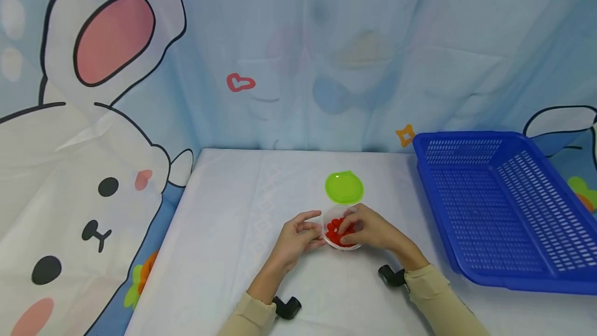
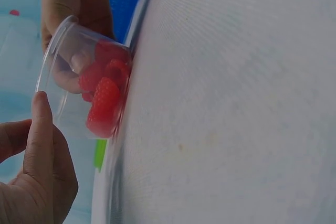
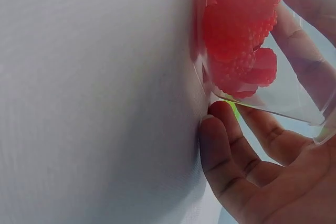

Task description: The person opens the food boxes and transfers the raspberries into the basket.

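Note:
A clear plastic cup (image 1: 333, 213) stands on the white cloth with several red raspberries (image 2: 105, 103) inside. My left hand (image 1: 297, 235) is at the cup's left, its fingers loosely spread. One fairly straight fingertip touches the rim in the left wrist view. From the right, my right hand (image 1: 373, 226) reaches over the rim and its fingers pinch at a raspberry (image 3: 270, 1) inside the cup; its exact grip is partly hidden. In the right wrist view, other curled fingers (image 3: 215, 142) lie outside the cup near the cloth.
Just behind the cup lies a green lid (image 1: 344, 187). A large blue plastic basket (image 1: 438, 222) stands at the right side of the table. Behind the table hangs a printed cloth (image 1: 289, 40). Both wrists carry black devices.

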The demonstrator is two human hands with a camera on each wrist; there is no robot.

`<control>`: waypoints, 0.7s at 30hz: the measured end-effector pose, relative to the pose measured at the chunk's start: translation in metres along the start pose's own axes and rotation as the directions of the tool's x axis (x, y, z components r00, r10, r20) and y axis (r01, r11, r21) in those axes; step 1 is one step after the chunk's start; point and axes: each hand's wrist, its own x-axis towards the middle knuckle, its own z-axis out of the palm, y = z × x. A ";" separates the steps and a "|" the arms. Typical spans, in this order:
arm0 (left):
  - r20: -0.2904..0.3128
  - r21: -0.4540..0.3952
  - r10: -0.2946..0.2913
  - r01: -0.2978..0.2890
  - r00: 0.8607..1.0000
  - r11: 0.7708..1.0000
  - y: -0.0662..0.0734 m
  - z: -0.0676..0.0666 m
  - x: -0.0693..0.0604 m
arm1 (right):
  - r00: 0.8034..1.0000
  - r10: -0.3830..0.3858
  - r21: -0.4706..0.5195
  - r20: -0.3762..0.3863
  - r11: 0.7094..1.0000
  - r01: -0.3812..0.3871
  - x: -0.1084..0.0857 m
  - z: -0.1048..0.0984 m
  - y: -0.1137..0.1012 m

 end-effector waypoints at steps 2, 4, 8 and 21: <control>0.000 -0.002 0.000 0.000 1.000 1.000 0.001 0.000 -0.001 | 1.000 0.006 0.007 -0.006 1.000 -0.006 0.000 0.001 0.000; 0.000 -0.004 -0.001 0.001 1.000 1.000 0.001 0.001 -0.001 | 1.000 0.010 0.016 -0.012 1.000 -0.010 0.000 0.002 0.000; 0.006 0.000 0.000 0.000 1.000 1.000 0.003 0.001 -0.001 | 1.000 0.007 0.039 -0.020 0.999 -0.006 0.000 0.002 0.001; 0.009 0.013 0.001 -0.001 1.000 1.000 0.003 0.000 -0.002 | 0.990 0.053 0.132 -0.127 0.991 -0.036 -0.009 -0.001 -0.001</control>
